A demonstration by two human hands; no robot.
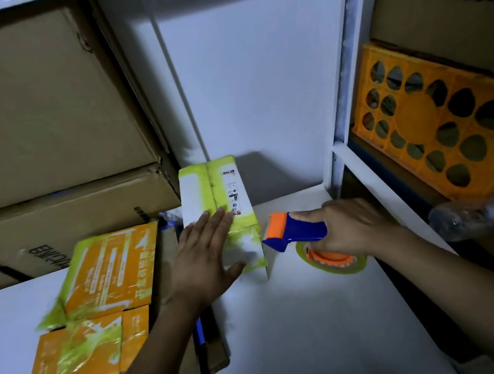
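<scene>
A small white and yellow-green carton (214,188) stands on the white table (293,325) near the back wall. My left hand (205,258) lies flat on its top near edge, fingers straight, thumb against the front face. My right hand (349,225) grips the blue handle of a tape dispenser (294,231) with an orange head and a yellowish tape roll (332,262) below. The dispenser's head sits just right of the carton's near right corner.
Flattened orange and yellow-green cartons (104,293) lie on brown cardboard (206,348) at the left. Large brown boxes (35,123) stack behind them. An orange crate (442,123) and a plastic bottle (483,214) sit on the shelf at right.
</scene>
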